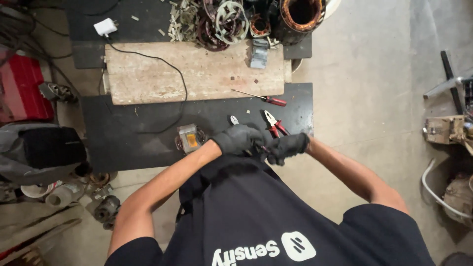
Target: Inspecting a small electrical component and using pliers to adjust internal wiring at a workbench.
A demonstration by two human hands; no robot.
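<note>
We have both hands in black gloves, brought together over the near edge of the dark desk (123,143). Our left hand (237,139) is curled with its fingers closed, and our right hand (288,147) is closed too, the two touching at the knuckles. Something small and dark sits between them; we cannot tell what it is, nor how each grip bears on it, because the gloves hide it.

Just beyond our hands lie the red-handled pliers (274,123), jaws pointing away from us, handles running under the right glove's edge. Beside them to the left lies a small cutter (233,119), only its metal tip showing. Left of our left hand sits a small transformer (189,138) with an orange label on its grey body, flat on the desk.

Farther off, a worn wooden board (197,74) spans the desk. A red-handled screwdriver (263,97) lies at its near right edge. A black cable (170,79) crosses the board from a white charger (105,26). Beyond the board are motor stators with copper windings (300,15) and loose metal laminations (182,19). A small grey metal part (258,53) rests on the board's far right corner.
</note>
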